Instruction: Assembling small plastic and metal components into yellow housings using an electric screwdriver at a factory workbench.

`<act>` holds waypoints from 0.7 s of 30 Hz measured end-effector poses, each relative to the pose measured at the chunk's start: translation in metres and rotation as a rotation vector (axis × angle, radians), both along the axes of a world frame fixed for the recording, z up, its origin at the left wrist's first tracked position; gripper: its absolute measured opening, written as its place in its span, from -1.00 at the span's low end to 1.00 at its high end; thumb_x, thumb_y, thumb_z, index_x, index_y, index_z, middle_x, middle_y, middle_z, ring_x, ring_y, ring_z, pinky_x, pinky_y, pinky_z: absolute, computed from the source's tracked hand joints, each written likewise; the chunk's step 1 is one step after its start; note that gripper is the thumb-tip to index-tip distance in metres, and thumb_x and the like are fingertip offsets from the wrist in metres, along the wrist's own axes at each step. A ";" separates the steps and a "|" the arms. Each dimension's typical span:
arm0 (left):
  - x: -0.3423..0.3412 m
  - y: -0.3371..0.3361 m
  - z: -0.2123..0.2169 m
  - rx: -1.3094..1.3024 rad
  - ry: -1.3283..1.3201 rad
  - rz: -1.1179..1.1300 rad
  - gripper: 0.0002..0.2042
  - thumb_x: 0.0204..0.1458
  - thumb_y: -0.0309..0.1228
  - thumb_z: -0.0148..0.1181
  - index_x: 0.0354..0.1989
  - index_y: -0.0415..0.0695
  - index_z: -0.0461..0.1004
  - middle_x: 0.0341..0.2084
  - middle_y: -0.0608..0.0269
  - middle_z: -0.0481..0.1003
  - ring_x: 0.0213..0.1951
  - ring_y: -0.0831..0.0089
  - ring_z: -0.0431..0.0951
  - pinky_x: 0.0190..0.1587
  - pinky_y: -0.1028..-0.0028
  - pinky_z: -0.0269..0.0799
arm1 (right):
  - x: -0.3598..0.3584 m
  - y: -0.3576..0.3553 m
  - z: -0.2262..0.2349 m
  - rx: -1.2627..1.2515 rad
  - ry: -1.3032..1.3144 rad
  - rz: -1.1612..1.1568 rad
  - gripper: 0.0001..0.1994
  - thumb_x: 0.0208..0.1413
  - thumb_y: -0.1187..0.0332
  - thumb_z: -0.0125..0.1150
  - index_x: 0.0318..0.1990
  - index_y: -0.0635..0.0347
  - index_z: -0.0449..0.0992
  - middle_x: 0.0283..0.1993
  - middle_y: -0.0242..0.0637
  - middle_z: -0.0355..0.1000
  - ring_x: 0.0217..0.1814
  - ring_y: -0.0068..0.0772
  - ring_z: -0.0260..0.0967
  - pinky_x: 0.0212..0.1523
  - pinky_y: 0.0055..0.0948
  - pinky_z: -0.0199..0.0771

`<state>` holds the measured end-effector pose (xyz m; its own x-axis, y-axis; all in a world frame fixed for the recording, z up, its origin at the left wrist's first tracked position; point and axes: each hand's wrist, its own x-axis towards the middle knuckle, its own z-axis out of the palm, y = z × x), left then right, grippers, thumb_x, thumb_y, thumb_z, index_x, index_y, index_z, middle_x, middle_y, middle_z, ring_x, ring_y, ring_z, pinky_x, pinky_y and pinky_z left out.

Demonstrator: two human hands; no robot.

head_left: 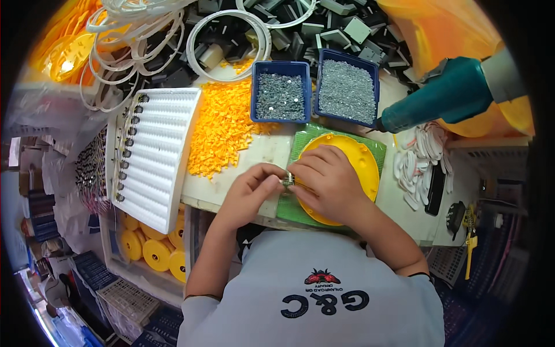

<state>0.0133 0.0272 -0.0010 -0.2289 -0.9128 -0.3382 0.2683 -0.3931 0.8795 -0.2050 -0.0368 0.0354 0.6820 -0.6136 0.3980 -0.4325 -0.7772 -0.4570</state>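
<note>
My left hand point(250, 195) is closed, thumb and forefinger pinching a small green and metallic part point(288, 180). My right hand point(328, 180) meets it from the other side, its fingers bent around the same part. What exactly the part is cannot be made out, as fingertips cover much of it. Beneath my right hand lies a round yellow plastic disc point(365, 168) with a raised rim, resting on a green mat point(292, 209). Part of the disc is hidden by that hand.
Two blue bins point(281, 65) of small metal pieces stand behind the mat, beside a heap of small yellow parts point(217, 130). A white ribbed foam tray point(159, 147) lies left. At right are a teal power screwdriver point(436, 95) and white plastic pieces point(428, 144).
</note>
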 end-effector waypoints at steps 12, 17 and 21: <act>0.030 -0.065 -0.018 -0.758 -1.498 0.257 -0.90 0.03 -0.43 0.39 -0.31 -0.15 0.64 -0.38 0.16 0.51 -0.24 0.12 0.53 -0.17 0.16 0.39 | -0.009 0.002 0.000 0.176 -0.046 -0.007 -0.67 -0.02 0.32 0.50 -0.07 0.11 0.63 -0.13 -0.26 0.57 -0.01 -0.08 0.47 0.14 -0.10 0.41; 0.034 -0.066 -0.023 -0.709 -1.536 0.257 -0.91 0.02 -0.39 0.39 -0.37 -0.08 0.61 -0.33 0.27 0.52 -0.18 0.20 0.52 -0.09 0.17 0.30 | -0.009 0.005 -0.002 0.193 -0.080 -0.021 -0.68 -0.01 0.33 0.49 -0.08 0.13 0.63 -0.14 -0.24 0.56 -0.03 -0.08 0.47 0.11 -0.10 0.41; 0.035 -0.061 -0.018 -0.708 -1.519 0.264 -0.91 0.02 -0.39 0.39 -0.34 -0.07 0.61 -0.32 0.26 0.52 -0.17 0.21 0.52 -0.07 0.17 0.30 | -0.008 0.006 -0.002 0.187 -0.119 -0.046 -0.68 0.00 0.35 0.47 -0.07 0.17 0.62 -0.13 -0.22 0.57 -0.05 -0.07 0.48 0.09 -0.11 0.41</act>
